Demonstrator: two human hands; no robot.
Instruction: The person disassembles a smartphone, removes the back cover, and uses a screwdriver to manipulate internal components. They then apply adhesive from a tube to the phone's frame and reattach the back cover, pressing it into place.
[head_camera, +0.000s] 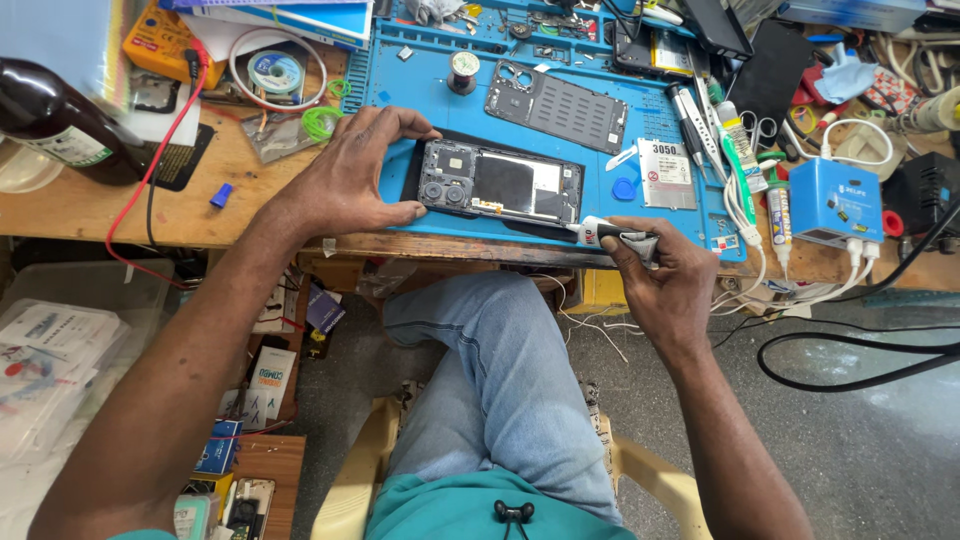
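Note:
An opened smartphone (500, 185) with its back removed lies on a blue repair mat (400, 75) at the near edge of the workbench. My left hand (350, 170) grips the phone's left end, thumb below and fingers above, near the camera modules. My right hand (660, 275) holds a small glue tube (605, 235) with its nozzle touching the phone's lower right corner. The phone's detached back cover (555, 105) lies on the mat behind it.
A battery (665, 172), a blue pick (625, 188), tubes and tools (735, 150), a wire spool (462, 68) sit on the mat. A blue box device (832, 200) stands right, a dark bottle (55, 120) left. Cables trail to the floor.

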